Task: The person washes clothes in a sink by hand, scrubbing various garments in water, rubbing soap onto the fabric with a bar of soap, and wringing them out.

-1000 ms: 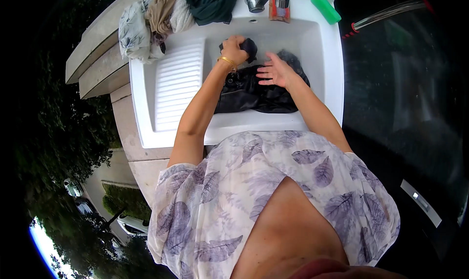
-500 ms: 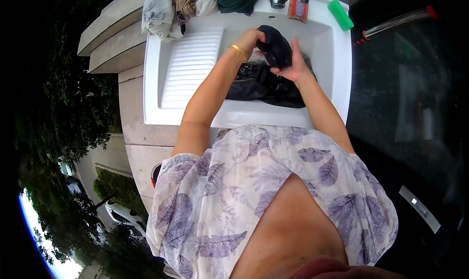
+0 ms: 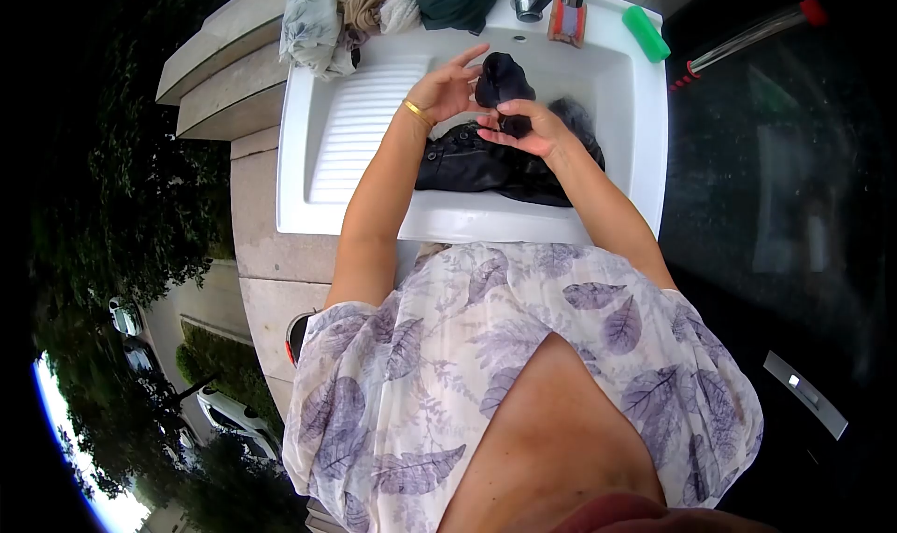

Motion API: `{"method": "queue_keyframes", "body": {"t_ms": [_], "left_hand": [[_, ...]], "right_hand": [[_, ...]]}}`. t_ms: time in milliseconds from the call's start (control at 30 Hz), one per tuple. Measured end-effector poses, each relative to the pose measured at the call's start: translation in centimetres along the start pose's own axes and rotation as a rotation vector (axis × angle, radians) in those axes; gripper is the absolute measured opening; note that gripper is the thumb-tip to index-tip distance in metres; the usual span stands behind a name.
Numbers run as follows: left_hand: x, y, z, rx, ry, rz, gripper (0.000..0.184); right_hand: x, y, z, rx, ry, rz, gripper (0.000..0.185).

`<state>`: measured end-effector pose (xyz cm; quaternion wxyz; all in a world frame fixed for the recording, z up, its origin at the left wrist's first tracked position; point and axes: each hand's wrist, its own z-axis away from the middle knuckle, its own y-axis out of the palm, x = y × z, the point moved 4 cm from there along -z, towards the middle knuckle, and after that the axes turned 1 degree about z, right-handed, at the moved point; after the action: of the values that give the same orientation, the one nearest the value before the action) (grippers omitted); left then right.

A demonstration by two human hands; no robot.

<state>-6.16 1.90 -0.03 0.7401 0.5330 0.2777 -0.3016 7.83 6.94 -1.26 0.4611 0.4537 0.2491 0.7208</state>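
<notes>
The right hand [image 3: 534,129] pinches the near end of the dark cloth [image 3: 505,77] over the sink [image 3: 651,159] — its long way points forward. The left hand [image 3: 447,91] — spread wide — is just beside it (touching? can't tell).

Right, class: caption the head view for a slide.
The right hand holds a dark cloth over a white sink, the open left hand beside it.

Inside the white laundry sink [image 3: 495,225], garments [image 3: 462,166] are showing black; before it, a white blouse [image 3: 523,299] is bearing purple leaves.
</notes>
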Motion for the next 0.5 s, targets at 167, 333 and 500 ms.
{"method": "queue_keyframes", "body": {"t_ms": [167, 333, 500], "left_hand": [[1.7, 0.4, -0.1, 0.117, 0.105, 0.051, 0.080], [0.6, 0.9, -0.7, -0.067, 0.118, -0.098, 0.041], [-0.2, 2.5, -0.8, -0.393, 0.146, -0.087, 0.020]], "right_hand": [[-0.5, 1.8, 0.5, 0.130, 0.027, -0.054, 0.036], [-1.7, 1.1, -0.9, 0.221, 0.165, -0.120, 0.016], [-0.7, 0.7, -1.7, -0.013, 0.093, 0.272, 0.014]]}}
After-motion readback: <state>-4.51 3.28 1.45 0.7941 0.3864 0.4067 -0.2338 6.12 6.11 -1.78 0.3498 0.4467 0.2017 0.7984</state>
